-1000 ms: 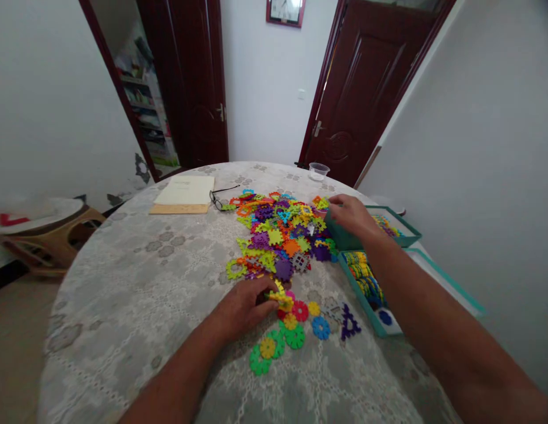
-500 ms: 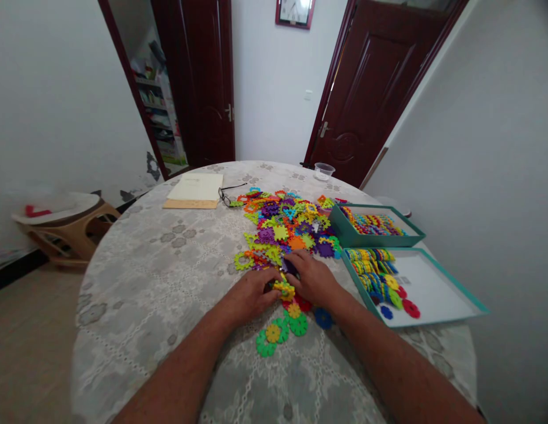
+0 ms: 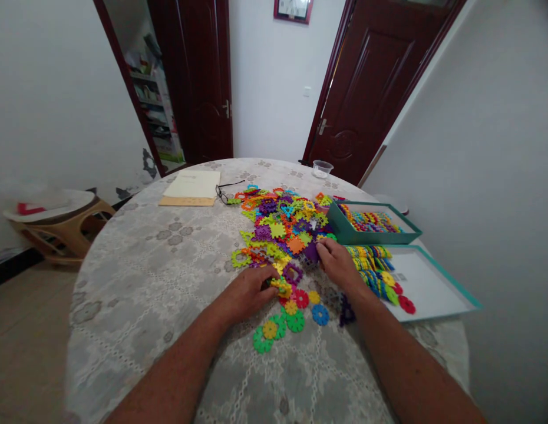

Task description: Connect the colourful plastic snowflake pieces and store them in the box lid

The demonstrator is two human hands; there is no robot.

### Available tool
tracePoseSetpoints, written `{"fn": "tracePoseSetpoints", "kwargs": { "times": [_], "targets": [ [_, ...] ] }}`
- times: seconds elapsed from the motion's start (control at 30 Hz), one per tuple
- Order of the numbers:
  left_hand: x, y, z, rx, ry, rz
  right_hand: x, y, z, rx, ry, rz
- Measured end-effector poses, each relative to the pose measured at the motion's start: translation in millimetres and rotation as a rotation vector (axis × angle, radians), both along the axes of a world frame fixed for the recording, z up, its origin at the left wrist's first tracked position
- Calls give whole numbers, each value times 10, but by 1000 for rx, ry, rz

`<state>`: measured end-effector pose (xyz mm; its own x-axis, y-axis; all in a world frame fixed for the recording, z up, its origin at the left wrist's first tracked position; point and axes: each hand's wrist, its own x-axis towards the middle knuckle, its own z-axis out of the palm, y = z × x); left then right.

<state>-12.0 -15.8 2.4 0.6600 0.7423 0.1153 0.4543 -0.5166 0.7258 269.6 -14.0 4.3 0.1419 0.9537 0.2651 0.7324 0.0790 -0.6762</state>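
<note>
A heap of bright plastic interlocking pieces [image 3: 283, 227] lies on a round table with a lace cloth [image 3: 168, 277]. My left hand [image 3: 247, 291] rests on the cloth, fingers closed on a small yellow-and-green assembly [image 3: 281, 287] at the end of a chain of flower-shaped pieces [image 3: 283, 321]. My right hand [image 3: 340, 265] lies at the near right edge of the heap, fingers curled over a purple piece [image 3: 312, 252]. A purple square frame piece [image 3: 293, 273] sits between the two hands.
Two teal trays stand at the right: a far one [image 3: 349, 235] full of pieces and a near one [image 3: 433, 288] with rows of pieces along its left side. A notebook [image 3: 190, 187], glasses [image 3: 223, 193] and a clear cup [image 3: 322, 169] lie further back. A wooden stool [image 3: 62, 227] stands left.
My right hand came back from the far tray to beside my left hand, then shifted right and away to the heap's edge. My left hand stayed on the yellow-and-green assembly.
</note>
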Motion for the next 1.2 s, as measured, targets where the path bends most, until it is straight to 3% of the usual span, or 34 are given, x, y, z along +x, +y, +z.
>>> {"fn": "tracePoseSetpoints", "kwargs": {
  "times": [0.1,0.3,0.47,0.63,0.87,1.03,1.2],
  "targets": [
    [3,-3,18,-18,22,8,44,-3,-52,-71,-61,64],
    [4,-1,18,-33,-7,-3,-36,-43,-162,-124,-231,35],
    [8,-3,29,-42,-10,-8,-105,-79,-120,-177,-128,-16],
    [11,-2,5,-27,-23,-9,-126,-83,-109,-235,-38,106],
    [9,12,-57,-37,-43,-32,-31,-88,-135,-222,68,245],
    [14,9,-38,-11,-44,-28,1,-26,-121,-194,208,183],
    [9,11,-53,-45,-65,-41,-180,35,-219,-34,104,164]
  ]
}}
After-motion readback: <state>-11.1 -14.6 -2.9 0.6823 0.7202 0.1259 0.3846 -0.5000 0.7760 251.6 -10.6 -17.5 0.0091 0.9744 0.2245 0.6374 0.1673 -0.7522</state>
